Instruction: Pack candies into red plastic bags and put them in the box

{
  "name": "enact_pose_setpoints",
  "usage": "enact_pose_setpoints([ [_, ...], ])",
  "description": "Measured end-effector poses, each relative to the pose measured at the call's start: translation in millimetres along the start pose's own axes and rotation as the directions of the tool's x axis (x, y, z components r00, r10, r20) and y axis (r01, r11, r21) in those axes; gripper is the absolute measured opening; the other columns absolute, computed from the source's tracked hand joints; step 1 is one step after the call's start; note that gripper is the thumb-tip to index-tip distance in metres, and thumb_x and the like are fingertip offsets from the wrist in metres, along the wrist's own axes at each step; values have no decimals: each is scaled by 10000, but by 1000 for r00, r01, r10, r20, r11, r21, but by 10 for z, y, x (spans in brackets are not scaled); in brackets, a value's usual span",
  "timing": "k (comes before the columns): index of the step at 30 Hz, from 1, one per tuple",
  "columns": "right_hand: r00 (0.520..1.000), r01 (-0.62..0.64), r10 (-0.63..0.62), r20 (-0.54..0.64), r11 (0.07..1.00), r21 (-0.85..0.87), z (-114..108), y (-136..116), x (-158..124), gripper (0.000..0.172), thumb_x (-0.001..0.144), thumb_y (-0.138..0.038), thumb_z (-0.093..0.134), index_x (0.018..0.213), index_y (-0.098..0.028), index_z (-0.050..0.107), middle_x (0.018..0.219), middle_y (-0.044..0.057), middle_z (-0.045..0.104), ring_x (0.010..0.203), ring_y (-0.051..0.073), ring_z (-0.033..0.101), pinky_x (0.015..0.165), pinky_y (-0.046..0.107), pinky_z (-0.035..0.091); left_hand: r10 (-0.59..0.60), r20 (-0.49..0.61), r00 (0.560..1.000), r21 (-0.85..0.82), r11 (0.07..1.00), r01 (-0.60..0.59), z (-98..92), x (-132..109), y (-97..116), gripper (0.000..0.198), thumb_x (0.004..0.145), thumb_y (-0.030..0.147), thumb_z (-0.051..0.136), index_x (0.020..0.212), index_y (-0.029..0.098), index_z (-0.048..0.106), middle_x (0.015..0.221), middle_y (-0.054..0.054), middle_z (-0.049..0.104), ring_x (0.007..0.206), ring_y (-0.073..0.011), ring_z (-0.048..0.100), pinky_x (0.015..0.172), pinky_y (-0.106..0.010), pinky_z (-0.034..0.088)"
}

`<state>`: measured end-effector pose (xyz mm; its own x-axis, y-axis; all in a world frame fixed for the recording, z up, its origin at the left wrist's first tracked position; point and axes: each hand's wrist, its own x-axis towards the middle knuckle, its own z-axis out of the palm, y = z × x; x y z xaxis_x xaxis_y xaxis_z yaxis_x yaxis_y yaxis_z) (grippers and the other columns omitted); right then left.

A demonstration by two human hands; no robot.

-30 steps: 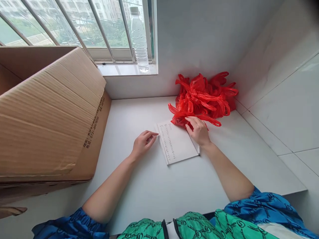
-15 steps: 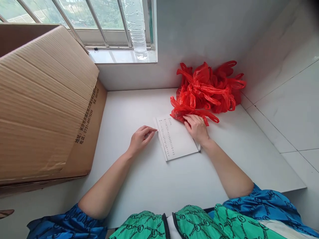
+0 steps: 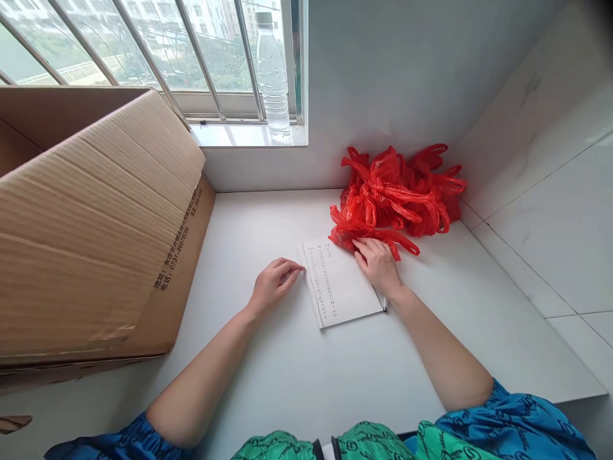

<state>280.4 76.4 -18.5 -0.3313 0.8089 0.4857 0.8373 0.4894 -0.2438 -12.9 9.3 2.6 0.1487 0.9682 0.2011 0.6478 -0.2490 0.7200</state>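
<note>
A white notebook (image 3: 342, 291) with columns of small printed or written marks lies on the white table, slightly tilted. At its left edge rests my left hand (image 3: 276, 284), fingers loosely bent and apart from the thumb, fingertips touching the edge or just beside it. My right hand (image 3: 378, 265) lies open across the notebook's upper right, its fingertips against a small red plastic bag (image 3: 349, 231). Under the right wrist, by the notebook's right edge, a slim pen-like object (image 3: 385, 305) shows only its end. More knotted red plastic bags (image 3: 400, 191) are heaped behind; their contents are hidden.
A large open cardboard box (image 3: 96, 249) stands on the left. On the windowsill (image 3: 230, 135) is a clear bottle (image 3: 274, 83) in front of metal bars. A grey wall rises behind the table (image 3: 268, 377), and a tiled wall (image 3: 541, 211) closes the right side.
The camera has tilted up a little, so everything sits lower in view and more of the window and bottle shows. Both hands keep their places at the notebook.
</note>
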Motion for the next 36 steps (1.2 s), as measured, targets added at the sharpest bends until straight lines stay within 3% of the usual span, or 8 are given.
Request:
enact_pose_setpoints([
  [8,1000,-13,13,15,1000,12,50,21,-12,372,958,-233,482,1287,-155,638,1232,133,684,1161,299,580,1009,463,427,-26,8,1000,-5,1000,26,9,-7,5,245,975,350,508,1011,305,746,1059,-30,690,770,-161,602,640,-279,440],
  [13,999,-39,39,-2,998,42,31,-14,-11,390,927,-228,523,1289,-127,625,1110,150,689,1068,315,590,972,470,452,-3,-3,1000,-1,1000,3,16,-18,-16,250,970,357,507,1002,301,749,1028,-31,687,736,-150,583,639,-276,440],
  [22,968,-119,155,-196,975,186,-269,-80,32,265,904,-170,520,1113,-220,674,986,62,672,918,228,646,851,378,536,-5,5,1000,38,999,5,-19,-43,12,279,964,381,485,1028,293,741,1016,-30,664,655,-134,512,651,-285,432],
  [26,918,-78,230,-322,903,422,-512,-241,16,201,900,-213,566,1053,-238,695,967,41,650,876,203,648,846,368,556,-23,4,1000,12,1000,23,-14,-73,22,280,955,407,497,1026,294,742,1007,-30,661,662,-138,508,671,-297,433],
  [32,898,4,301,-321,723,691,-688,-507,50,128,909,-273,600,1003,-254,685,999,32,620,890,185,632,788,341,578,-109,-37,993,-188,977,100,-26,20,-34,329,925,468,547,1133,253,686,1050,-50,706,866,-193,643,765,-317,499],
  [34,907,33,280,-314,696,717,-690,-547,81,124,918,-295,597,1011,-254,668,988,30,621,880,180,625,787,338,573,-128,-64,990,-226,968,110,-76,102,-30,400,941,501,511,1209,233,639,1108,-71,707,912,-203,667,758,-318,524],
  [36,961,51,155,-228,714,698,-681,-561,89,153,920,-323,613,1049,-256,659,982,31,638,861,182,627,776,339,564,-136,-94,986,-253,961,109,-151,189,15,436,948,524,495,1235,222,620,1120,-82,707,935,-206,677,768,-320,534],
])
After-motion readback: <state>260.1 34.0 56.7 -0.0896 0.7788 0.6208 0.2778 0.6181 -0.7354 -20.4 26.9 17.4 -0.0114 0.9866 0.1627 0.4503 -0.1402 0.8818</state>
